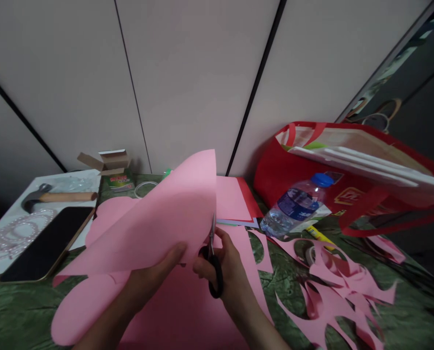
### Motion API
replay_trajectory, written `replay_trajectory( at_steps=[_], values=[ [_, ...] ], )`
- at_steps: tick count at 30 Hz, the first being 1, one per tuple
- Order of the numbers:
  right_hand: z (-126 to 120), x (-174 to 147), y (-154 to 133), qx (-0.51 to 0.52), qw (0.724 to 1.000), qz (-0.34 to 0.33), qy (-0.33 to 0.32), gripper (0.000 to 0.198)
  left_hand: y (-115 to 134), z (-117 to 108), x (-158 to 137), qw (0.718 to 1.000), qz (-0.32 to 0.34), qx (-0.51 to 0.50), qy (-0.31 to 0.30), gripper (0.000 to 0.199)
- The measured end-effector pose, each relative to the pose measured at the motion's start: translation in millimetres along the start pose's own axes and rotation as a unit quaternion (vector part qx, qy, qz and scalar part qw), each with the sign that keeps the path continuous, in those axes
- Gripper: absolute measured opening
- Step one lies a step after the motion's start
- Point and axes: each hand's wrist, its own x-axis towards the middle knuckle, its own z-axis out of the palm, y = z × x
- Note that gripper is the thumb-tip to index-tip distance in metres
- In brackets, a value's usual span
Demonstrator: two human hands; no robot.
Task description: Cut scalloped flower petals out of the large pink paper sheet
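Observation:
My left hand grips a large sheet of pink paper near its lower edge, thumb on top. The sheet is lifted and curls upward at its far corner. In my right hand is a pair of black-handled scissors, blades pointing away from me at the sheet's right edge. How far the blades are apart I cannot tell. Beneath lie another flat pink sheet and a rounded pink cut-out, partly covered by my left forearm.
Pink paper offcuts lie scattered on the right. Behind them are a water bottle, a yellow tube and a red bag. At left sit a phone, a hammer, beads and a small opened box.

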Motion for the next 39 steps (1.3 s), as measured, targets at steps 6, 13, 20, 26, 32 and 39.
replay_trajectory(
  at_steps=[6,13,20,26,32,39],
  values=[
    [-0.2,-0.7,0.6,-0.009,1.000,-0.003,-0.009,0.073,1.8,-0.8,0.4,1.000,0.010,-0.020,-0.012,0.037],
    [-1.0,0.9,1.4,-0.035,0.999,-0.009,-0.003,0.064,1.9,-1.2,0.2,0.999,0.019,-0.025,0.010,0.039],
    [-0.6,-0.6,0.6,-0.046,0.999,-0.021,-0.013,0.061,-2.1,-3.1,4.9,0.999,0.040,-0.016,0.010,0.046],
    [-0.4,-1.7,-0.5,-0.058,0.998,-0.008,-0.004,0.061,0.5,-4.8,4.9,0.998,0.048,-0.030,-0.009,0.048],
    [0.1,-1.8,-0.9,-0.066,0.998,-0.002,0.004,0.061,0.0,-6.0,7.3,0.996,0.074,-0.047,-0.007,0.043],
    [0.5,-2.0,-0.7,-0.074,0.997,0.007,0.007,0.061,1.8,-7.5,9.5,0.992,0.115,-0.052,-0.028,0.038]
  ],
)
